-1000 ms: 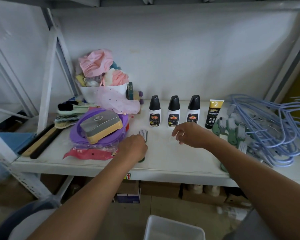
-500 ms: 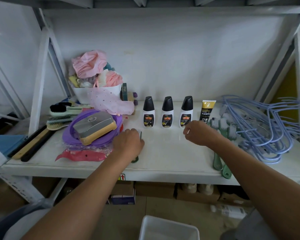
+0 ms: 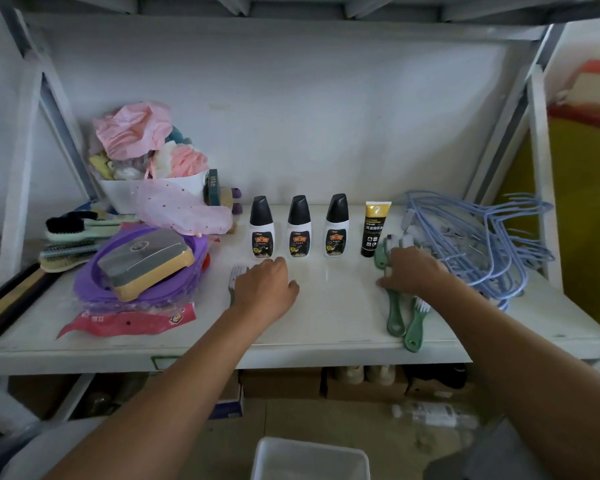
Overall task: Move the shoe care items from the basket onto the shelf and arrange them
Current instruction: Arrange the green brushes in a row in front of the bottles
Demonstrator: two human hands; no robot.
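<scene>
Resting on the shelf [image 3: 326,327], the left hand [image 3: 264,289] curls its fingers over a small brush [image 3: 237,275], holding it down. The right hand [image 3: 414,271] lies on the heads of the green brushes [image 3: 395,313]; whether it grips one I cannot tell. Beyond both hands stand three bottles [image 3: 299,226] and a tube [image 3: 374,226]. Left of the left hand, a purple basin [image 3: 87,282] holds a grey block [image 3: 142,251], and a white tub [image 3: 125,195] holds pink cloths [image 3: 136,133]. Below the hands shows the basket [image 3: 312,445] rim.
</scene>
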